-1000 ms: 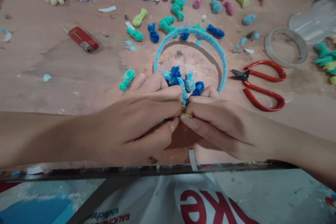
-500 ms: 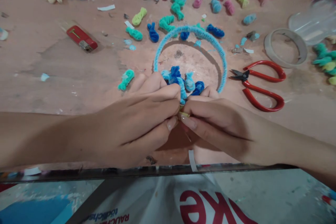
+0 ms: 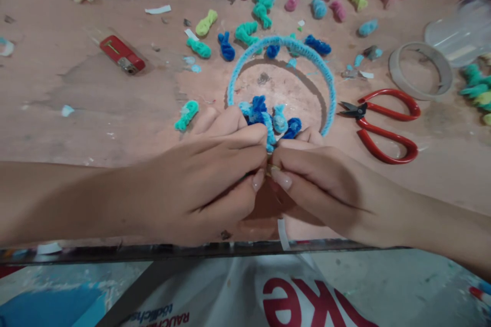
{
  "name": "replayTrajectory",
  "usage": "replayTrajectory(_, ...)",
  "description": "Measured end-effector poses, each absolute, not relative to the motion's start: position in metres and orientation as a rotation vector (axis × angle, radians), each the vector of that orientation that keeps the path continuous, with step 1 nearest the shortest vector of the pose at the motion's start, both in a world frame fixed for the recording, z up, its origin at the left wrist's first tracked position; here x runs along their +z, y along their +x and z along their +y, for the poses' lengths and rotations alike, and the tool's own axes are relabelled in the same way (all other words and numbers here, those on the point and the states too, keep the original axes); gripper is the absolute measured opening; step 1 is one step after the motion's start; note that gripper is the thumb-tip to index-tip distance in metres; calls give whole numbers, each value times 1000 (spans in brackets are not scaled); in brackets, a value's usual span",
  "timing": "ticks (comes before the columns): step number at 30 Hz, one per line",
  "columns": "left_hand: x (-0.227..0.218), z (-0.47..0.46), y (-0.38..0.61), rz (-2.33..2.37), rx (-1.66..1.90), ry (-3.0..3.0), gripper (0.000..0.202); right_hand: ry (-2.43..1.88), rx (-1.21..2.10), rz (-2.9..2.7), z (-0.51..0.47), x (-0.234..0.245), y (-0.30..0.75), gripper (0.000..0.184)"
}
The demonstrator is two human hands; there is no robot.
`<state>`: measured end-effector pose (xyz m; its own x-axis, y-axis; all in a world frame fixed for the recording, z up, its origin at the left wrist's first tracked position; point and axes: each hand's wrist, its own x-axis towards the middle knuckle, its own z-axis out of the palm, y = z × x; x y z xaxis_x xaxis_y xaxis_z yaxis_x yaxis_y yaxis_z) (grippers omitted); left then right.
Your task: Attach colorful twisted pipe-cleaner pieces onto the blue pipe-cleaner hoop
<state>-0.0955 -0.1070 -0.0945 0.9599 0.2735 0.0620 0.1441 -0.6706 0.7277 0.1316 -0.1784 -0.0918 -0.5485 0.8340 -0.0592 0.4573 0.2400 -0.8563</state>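
Observation:
My left hand (image 3: pixel 218 168) and my right hand (image 3: pixel 326 179) meet near the table's front edge, thumbs and forefingers pinched close together. Between the fingertips shows a thin yellow piece (image 3: pixel 273 167), mostly hidden, its kind unclear. Just beyond the knuckles are dark blue and light blue fuzzy pipe-cleaner shapes (image 3: pixel 259 107), partly covered by my fingers. A headband (image 3: pixel 282 41) wrapped in light blue pipe cleaner arches behind them, its ends hidden by my hands. Beside my left fingers lies a green twisted pipe-cleaner piece (image 3: pixel 186 115).
Red-handled scissors (image 3: pixel 389 125) lie to the right, with a roll of tape (image 3: pixel 395 69) and a clear plastic cup (image 3: pixel 452 36) behind. On the left is a red lighter (image 3: pixel 120 55). Several coloured pipe-cleaner pieces (image 3: pixel 293 0) are scattered at the back.
Both hands keep their pinch, fingertips shifted very slightly. Less of the yellow piece shows between them. The whole view has moved a little to the right.

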Motion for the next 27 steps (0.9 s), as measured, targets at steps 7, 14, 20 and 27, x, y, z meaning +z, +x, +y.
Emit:
replayTrajectory(7,-96,-108,-93,343,206,2277,28,-1193,1254,-2152,-178,-90,131,30)
replayTrajectory(14,-92,-107,-92,357,194,2205,26,-1124,1162,-2208,-180,-96,136,28)
replayTrajectory(20,-96,-111,-94,397,202,2234,28,-1121,1116,-2235,-179,-97,135,28)
replayTrajectory(27,-100,-111,-93,377,239,2301,25,-1135,1083,-2269,-180,-97,134,28)
